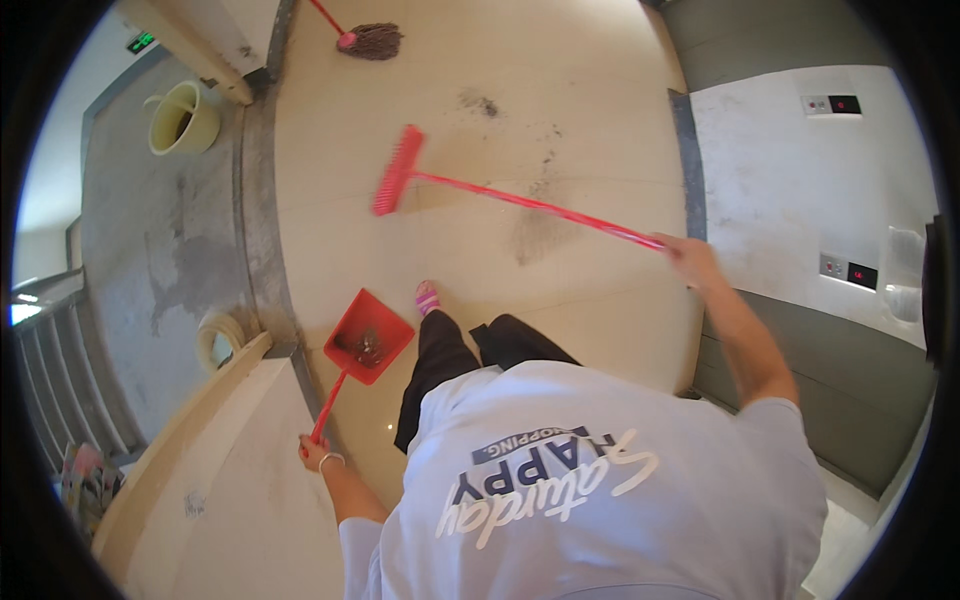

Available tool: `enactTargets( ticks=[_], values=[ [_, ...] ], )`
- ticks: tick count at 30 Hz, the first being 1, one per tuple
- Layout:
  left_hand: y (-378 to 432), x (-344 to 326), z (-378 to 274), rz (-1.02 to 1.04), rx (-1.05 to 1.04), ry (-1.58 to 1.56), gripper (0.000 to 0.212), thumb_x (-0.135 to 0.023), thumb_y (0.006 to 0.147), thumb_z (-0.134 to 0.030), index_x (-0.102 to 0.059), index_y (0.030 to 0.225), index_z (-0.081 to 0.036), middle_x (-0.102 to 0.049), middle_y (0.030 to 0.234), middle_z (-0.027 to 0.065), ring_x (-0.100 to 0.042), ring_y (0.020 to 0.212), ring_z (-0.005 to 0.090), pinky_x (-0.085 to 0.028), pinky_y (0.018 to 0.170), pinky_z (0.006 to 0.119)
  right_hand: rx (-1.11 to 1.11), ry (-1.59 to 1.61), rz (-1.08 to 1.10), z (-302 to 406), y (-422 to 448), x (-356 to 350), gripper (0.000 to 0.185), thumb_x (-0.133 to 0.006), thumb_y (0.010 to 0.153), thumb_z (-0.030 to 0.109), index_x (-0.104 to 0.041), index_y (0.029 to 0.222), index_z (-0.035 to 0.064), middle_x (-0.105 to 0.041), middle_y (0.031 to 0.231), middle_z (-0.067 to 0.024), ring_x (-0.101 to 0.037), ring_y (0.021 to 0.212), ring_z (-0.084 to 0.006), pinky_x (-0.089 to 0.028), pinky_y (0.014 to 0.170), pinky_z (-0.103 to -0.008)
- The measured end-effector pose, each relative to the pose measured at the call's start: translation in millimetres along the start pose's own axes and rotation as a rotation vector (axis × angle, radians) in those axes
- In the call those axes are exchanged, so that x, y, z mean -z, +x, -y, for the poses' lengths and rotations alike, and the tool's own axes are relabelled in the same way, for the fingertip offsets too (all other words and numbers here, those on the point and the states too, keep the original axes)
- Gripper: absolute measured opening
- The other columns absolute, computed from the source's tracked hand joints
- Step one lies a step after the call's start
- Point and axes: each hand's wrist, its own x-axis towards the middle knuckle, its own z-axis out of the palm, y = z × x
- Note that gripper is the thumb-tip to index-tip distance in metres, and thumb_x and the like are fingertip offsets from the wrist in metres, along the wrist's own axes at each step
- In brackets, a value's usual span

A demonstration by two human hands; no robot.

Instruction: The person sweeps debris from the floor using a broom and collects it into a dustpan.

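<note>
My left hand (315,450) grips the handle of a red dustpan (352,315), whose pan rests low beside my foot. Dark dirt and small pale scraps (366,345) lie inside the pan. At the right, my right hand (690,260) is closed around the end of a long red broom handle. The red broom head (397,171) is slightly blurred, with its bristles facing left; I cannot tell whether they touch the floor. Dark dirt (480,103) is scattered on the beige tiled floor (600,127) beyond and right of the broom head.
A string mop (371,41) lies at the far end. Through the doorway at left stand a cream bucket (184,124) and another pale round container (219,337). A wall (225,480) borders my left side. Elevator call panels (847,271) are on the right wall.
</note>
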Motion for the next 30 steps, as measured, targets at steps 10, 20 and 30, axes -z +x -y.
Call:
enactTargets(
  ticks=[10, 20, 30],
  values=[
    [29, 27, 0, -0.043, 0.099, 0.017, 0.029, -0.067, 0.077, -0.024, -0.053, 0.093, -0.003, -0.058, 0.072, 0.0096, -0.058, 0.058, 0.0178, -0.053, 0.054, 0.028, 0.12, 0.32, 0.188, 179, 134, -98, 0.033, -0.044, 0.087, 0.028, -0.054, 0.117, 0.0317, -0.062, 0.104, -0.0062, -0.058, 0.094, -0.0272, -0.047, 0.075, -0.0391],
    [47, 42, 9, 0.025, 0.28, 0.258, 0.035, -0.058, 0.084, -0.03, -0.05, 0.094, 0.003, -0.056, 0.083, 0.0144, -0.058, 0.064, 0.024, -0.054, 0.055, 0.035, -0.17, 0.411, 0.001, -62, -67, -125, 0.032, -0.053, 0.084, 0.03, -0.06, 0.113, 0.0192, -0.065, 0.094, -0.008, -0.062, 0.084, -0.0228, -0.048, 0.072, -0.0334],
    [-15, 46, -10, -0.1, 0.295, 0.677, 0.044, -0.062, 0.077, -0.028, -0.048, 0.113, -0.007, -0.047, 0.113, 0.0145, -0.054, 0.086, 0.0346, -0.049, 0.056, 0.047, -0.537, 1.072, -0.197, -81, 29, -176, 0.035, -0.053, 0.086, 0.026, -0.058, 0.115, 0.0072, -0.057, 0.064, -0.0021, -0.049, 0.049, -0.0089, -0.041, 0.047, -0.0254]
  ],
)
